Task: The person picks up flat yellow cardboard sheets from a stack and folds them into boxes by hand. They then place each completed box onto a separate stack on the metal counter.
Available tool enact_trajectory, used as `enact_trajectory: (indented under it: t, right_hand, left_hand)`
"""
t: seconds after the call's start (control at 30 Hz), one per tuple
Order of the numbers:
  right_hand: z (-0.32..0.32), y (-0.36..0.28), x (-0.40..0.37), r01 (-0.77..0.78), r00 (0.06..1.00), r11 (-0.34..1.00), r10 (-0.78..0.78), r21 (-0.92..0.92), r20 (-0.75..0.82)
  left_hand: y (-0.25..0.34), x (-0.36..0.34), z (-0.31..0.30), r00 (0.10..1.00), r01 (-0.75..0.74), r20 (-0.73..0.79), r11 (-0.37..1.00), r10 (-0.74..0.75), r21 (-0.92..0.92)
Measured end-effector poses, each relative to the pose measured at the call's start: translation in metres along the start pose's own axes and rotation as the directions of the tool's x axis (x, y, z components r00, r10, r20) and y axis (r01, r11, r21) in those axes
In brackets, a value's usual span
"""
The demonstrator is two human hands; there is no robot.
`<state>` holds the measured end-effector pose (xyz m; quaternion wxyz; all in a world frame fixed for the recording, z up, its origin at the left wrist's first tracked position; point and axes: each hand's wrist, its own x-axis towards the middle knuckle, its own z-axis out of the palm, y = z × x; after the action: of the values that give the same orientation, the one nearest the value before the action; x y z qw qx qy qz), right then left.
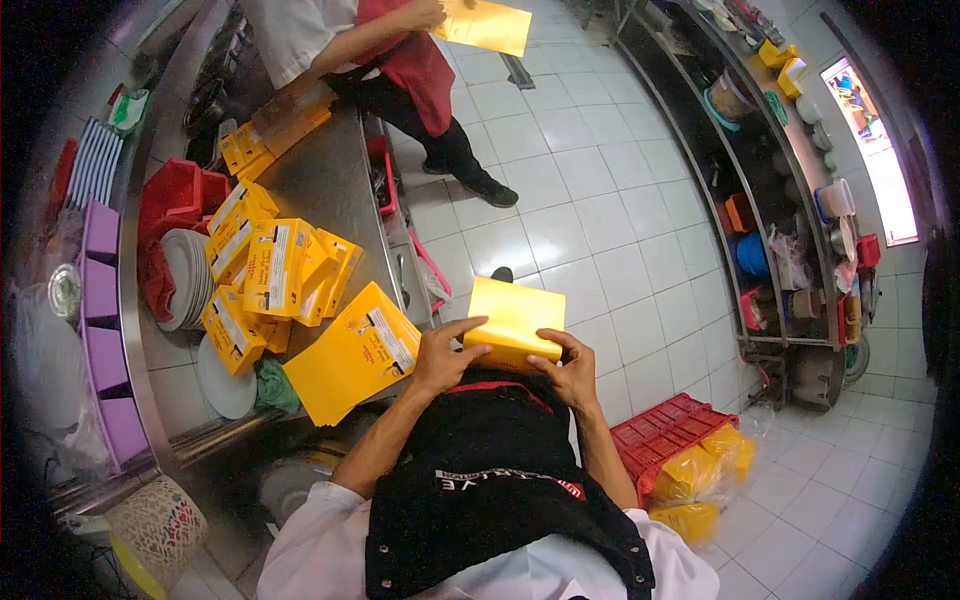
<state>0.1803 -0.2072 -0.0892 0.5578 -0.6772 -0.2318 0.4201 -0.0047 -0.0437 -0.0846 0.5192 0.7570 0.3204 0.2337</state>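
A yellow carton [515,305], partly folded with a shiny plain face toward me, is held in front of my waist. My left hand [445,352] grips its left edge, thumb on the near face. On the right edge, my right hand [568,366] pinches it between thumb and fingers. To the left on the metal counter lies a stack of flat yellow cartons [355,355] with printed labels. Beyond it is a heap of folded yellow boxes [275,265], several of them leaning on each other.
Across the counter [335,180] a co-worker in a red apron [425,80] holds another flat yellow carton [485,27]. White plates [185,270] and purple bins [102,340] stand left. A red crate [665,435] with bagged yellow items sits on the floor at right, below metal shelves [720,170].
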Motion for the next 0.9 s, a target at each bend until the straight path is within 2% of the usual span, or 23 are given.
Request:
enact_trajectory:
  t: [0.1, 0.2, 0.33, 0.43, 0.5, 0.6, 0.67, 0.73, 0.77, 0.8, 0.83, 0.9]
  right_hand:
    - [-0.001, 0.01, -0.001, -0.036, 0.999, 0.997, 0.035, -0.071, -0.018]
    - [0.001, 0.011, -0.003, -0.056, 0.998, 0.993, 0.054, -0.104, -0.021]
    - [-0.002, 0.021, -0.006, -0.065, 0.998, 0.972, 0.064, -0.226, -0.015]
    - [-0.001, 0.027, -0.006, -0.076, 0.997, 0.984, 0.073, -0.16, -0.023]
    - [0.002, 0.026, -0.004, -0.025, 0.999, 0.998, 0.022, -0.059, -0.046]
    - [0.002, 0.007, -0.001, 0.021, 0.996, 0.996, -0.013, 0.088, -0.087]
    - [0.004, 0.017, 0.004, 0.128, 0.978, 0.975, -0.095, 0.182, -0.184]
    - [0.002, 0.032, 0.007, 0.165, 0.969, 0.979, -0.138, 0.123, -0.204]
    - [-0.004, 0.048, 0.011, 0.149, 0.963, 0.986, -0.162, -0.078, -0.214]
    - [-0.003, 0.057, 0.011, 0.188, 0.945, 0.971, -0.22, -0.15, -0.243]
    - [-0.001, 0.054, 0.011, 0.162, 0.95, 0.983, -0.18, -0.091, -0.254]
    - [-0.001, 0.048, 0.01, 0.116, 0.97, 0.993, -0.108, 0.024, -0.216]
  left_hand:
    - [-0.002, -0.009, 0.001, 0.991, 0.119, 0.054, 0.992, -0.121, 0.039]
    - [-0.015, -0.019, 0.011, 0.997, 0.071, 0.004, 0.992, -0.072, 0.104]
    - [-0.031, -0.026, 0.021, 0.996, 0.089, -0.007, 0.994, -0.089, 0.068]
    - [-0.035, -0.023, 0.023, 0.998, 0.057, -0.023, 0.998, -0.056, 0.038]
    - [-0.032, -0.016, 0.022, 0.998, 0.063, -0.017, 0.998, -0.063, 0.017]
    - [-0.05, -0.001, 0.033, 0.99, 0.051, -0.132, 0.997, -0.058, -0.055]
    - [-0.036, 0.013, 0.04, 0.959, 0.058, -0.242, 0.939, -0.147, -0.339]
    - [-0.051, 0.014, 0.043, 0.956, 0.166, -0.112, 0.811, -0.273, -0.561]
    - [-0.056, 0.011, 0.045, 0.97, 0.167, -0.055, 0.819, -0.235, -0.549]
    - [-0.061, 0.008, 0.046, 0.98, 0.167, -0.002, 0.828, -0.198, -0.535]
    - [-0.061, 0.007, 0.049, 0.985, 0.166, 0.048, 0.839, -0.165, -0.519]
    - [-0.051, 0.001, 0.045, 0.982, 0.17, 0.119, 0.955, -0.145, -0.242]
